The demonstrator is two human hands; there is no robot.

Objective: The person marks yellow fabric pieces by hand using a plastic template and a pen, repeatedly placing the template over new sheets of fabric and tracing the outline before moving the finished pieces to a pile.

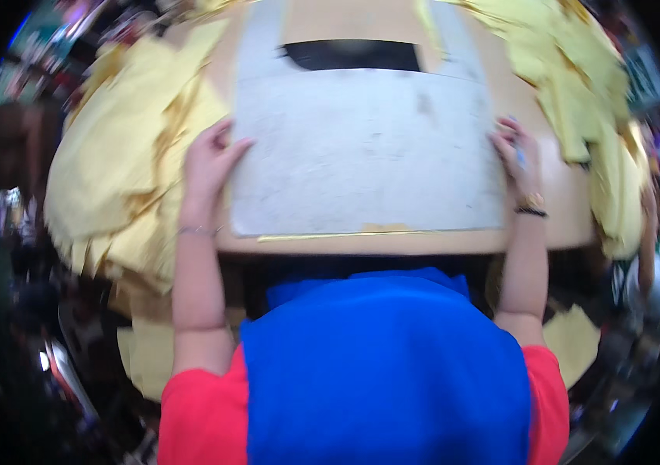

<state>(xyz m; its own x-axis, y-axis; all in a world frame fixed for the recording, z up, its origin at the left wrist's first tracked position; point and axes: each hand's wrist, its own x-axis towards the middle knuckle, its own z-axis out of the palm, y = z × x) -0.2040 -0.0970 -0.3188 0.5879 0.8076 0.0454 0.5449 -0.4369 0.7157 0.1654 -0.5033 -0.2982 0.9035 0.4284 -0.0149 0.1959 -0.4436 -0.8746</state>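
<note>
A large grey-white flat board (364,151), smudged and with a dark cutout (353,55) towards its far side, lies before me. At its left edge is my left hand (213,148), thumb on or close to the border; its hold is unclear. My right hand (514,148) is at the opposite edge, fingers curled, with a slim pale-blue and white pen-like item (520,156) in it. A thin strip of yellow fabric (341,235) runs along the board's near edge, beside a small tan patch (385,227).
Yellow fabric pieces lie heaped on the left (120,151) and right (585,99) of the light wooden table (562,224). More yellow pieces are low at both sides. Another person's arm and white garment (655,285) show at far right. The surroundings are blurred.
</note>
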